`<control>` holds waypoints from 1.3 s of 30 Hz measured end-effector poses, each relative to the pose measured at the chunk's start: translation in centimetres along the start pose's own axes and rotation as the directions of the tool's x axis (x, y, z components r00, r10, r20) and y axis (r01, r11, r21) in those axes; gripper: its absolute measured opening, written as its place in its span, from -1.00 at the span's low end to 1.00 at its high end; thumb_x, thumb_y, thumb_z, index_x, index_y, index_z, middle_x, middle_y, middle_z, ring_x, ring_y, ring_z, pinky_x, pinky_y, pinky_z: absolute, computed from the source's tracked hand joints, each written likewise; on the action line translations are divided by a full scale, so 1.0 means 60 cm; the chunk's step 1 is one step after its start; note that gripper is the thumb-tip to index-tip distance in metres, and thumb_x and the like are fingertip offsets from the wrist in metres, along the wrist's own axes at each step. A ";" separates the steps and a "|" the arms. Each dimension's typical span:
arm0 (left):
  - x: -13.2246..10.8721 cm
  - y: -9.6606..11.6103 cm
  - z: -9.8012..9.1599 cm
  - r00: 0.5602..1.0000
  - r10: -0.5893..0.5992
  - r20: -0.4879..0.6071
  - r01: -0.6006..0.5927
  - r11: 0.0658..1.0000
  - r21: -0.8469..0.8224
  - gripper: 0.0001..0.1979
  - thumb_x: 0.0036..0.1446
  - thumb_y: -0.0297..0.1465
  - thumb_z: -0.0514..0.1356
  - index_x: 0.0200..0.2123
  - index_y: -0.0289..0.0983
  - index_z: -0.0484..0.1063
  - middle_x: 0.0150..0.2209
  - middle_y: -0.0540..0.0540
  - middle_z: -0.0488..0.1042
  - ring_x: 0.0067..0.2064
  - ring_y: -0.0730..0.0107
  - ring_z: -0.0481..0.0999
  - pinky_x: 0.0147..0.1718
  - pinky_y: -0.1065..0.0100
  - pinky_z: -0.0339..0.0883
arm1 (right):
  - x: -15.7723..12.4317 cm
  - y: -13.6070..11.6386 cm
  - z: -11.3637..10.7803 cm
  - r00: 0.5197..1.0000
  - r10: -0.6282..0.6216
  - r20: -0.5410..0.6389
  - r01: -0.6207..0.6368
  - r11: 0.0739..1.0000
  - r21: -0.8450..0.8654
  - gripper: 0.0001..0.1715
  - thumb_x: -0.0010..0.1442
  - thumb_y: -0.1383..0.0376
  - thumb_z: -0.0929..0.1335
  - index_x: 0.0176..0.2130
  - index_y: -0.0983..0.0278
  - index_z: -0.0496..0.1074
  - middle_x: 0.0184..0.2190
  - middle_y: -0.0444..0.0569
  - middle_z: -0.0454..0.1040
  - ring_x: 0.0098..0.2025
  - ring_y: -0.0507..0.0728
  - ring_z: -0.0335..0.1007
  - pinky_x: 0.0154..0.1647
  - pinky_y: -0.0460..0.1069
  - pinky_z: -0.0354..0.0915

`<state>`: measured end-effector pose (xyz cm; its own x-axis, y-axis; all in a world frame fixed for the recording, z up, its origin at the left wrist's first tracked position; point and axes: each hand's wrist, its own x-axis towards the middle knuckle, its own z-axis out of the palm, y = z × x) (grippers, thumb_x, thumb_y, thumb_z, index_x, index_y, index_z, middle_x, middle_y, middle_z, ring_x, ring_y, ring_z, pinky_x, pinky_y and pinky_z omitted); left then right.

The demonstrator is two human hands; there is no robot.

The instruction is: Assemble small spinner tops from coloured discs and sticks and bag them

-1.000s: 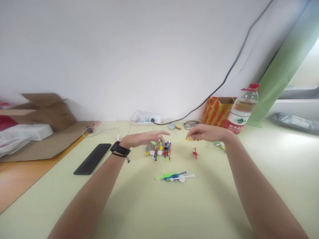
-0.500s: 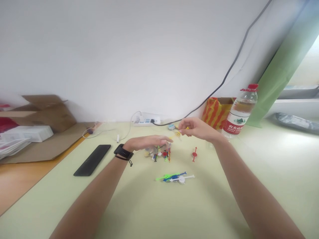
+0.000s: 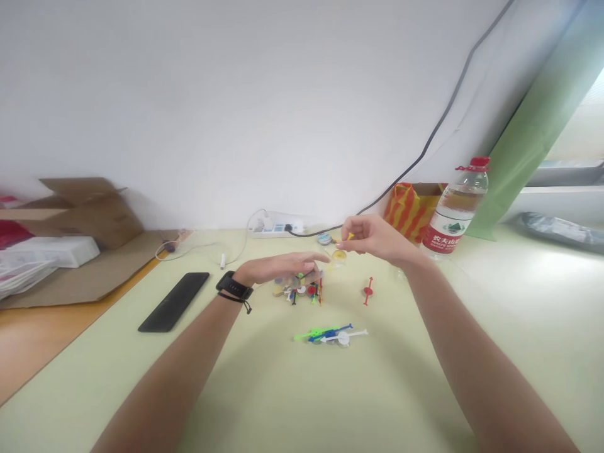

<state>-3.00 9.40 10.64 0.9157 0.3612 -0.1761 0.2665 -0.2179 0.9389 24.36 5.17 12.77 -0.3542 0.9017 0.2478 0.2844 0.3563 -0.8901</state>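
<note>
My left hand (image 3: 283,267) reaches in from the left with its fingers stretched out, palm down over a pile of small coloured plastic arrow spinners (image 3: 302,292). It partly hides the pile, and a see-through piece shows under the fingers. Higher up and to the right, my right hand (image 3: 372,238) pinches a small yellow plastic piece (image 3: 350,236), mostly hidden by the fingers. Just below it is a clear round piece with yellow (image 3: 338,255). A red arrow spinner (image 3: 368,291) lies apart on the right. Nearer me, green (image 3: 315,333), blue (image 3: 330,333) and white (image 3: 344,338) spinners overlap.
A black phone-like slab (image 3: 174,302) lies left, near a white cable plug (image 3: 223,261). Behind are a power strip (image 3: 278,226) and a small blue round object (image 3: 324,239). A water bottle (image 3: 450,214) and striped bag (image 3: 406,214) stand right; a cardboard box (image 3: 89,207) sits far left.
My right hand has risen slightly, still pinching the yellow piece. The left hand stays over the pile, its fingers a little higher. The spinners on the table have not moved.
</note>
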 end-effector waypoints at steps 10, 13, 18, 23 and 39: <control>0.003 -0.011 -0.002 0.996 -0.006 -0.094 -0.004 0.995 -0.103 -0.38 0.27 -0.01 0.22 0.30 -0.16 0.32 -0.03 -0.22 0.51 -0.18 0.25 0.51 -0.29 0.34 0.35 | 0.006 -0.013 0.034 1.000 -0.010 -0.013 0.010 1.000 -0.029 -0.69 0.12 0.11 0.52 -0.30 0.30 0.53 -0.48 -0.04 0.56 -0.42 0.08 0.47 -0.35 -0.02 0.39; 0.003 -0.012 -0.003 0.991 -0.045 -0.129 0.029 0.993 -0.118 -0.37 0.25 0.00 0.24 0.28 -0.15 0.33 -0.02 -0.22 0.51 -0.17 0.26 0.52 -0.34 0.36 0.35 | 0.001 -0.020 0.030 0.998 -0.048 -0.032 0.043 0.990 -0.135 -0.75 0.20 0.14 0.47 -0.31 0.29 0.53 -0.47 -0.04 0.56 -0.41 0.10 0.50 -0.35 -0.02 0.40; 0.005 -0.007 0.002 0.994 -0.007 -0.105 0.000 0.998 -0.065 -0.47 0.27 0.03 0.19 0.14 -0.18 0.44 -0.04 -0.22 0.51 -0.18 0.26 0.51 -0.32 0.36 0.37 | -0.003 -0.026 0.040 0.991 -0.134 -0.019 0.128 0.971 -0.202 -0.86 0.32 0.24 0.36 -0.25 0.26 0.47 -0.44 -0.07 0.55 -0.42 0.07 0.48 -0.37 -0.04 0.40; 0.009 -0.006 0.004 0.986 0.055 -0.159 -0.062 0.997 -0.043 -0.48 0.25 0.01 0.21 0.11 -0.20 0.43 -0.07 -0.22 0.52 -0.16 0.22 0.51 -0.23 0.31 0.41 | -0.006 -0.028 0.048 0.991 -0.132 0.014 0.132 0.988 -0.081 -0.93 0.35 0.28 0.33 -0.22 0.22 0.34 -0.42 -0.08 0.59 -0.33 0.10 0.55 -0.28 -0.02 0.45; 0.016 -0.001 0.014 0.989 0.070 -0.127 -0.077 0.996 -0.054 -0.66 0.24 -0.14 0.17 -0.03 -0.23 0.42 -0.13 -0.15 0.46 -0.20 0.27 0.43 -0.28 0.33 0.35 | 0.009 -0.015 0.075 0.961 -0.258 -0.097 0.190 0.876 -0.444 -0.92 0.08 0.39 0.41 -0.45 0.26 0.47 -0.58 -0.21 0.43 -0.55 -0.03 0.17 -0.49 -0.08 0.06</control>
<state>-1.89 8.98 10.17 0.8866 0.4571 -0.0710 0.1783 -0.1962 0.9642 19.89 4.21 12.00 -0.3270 0.7988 0.5049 0.5773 0.5919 -0.5625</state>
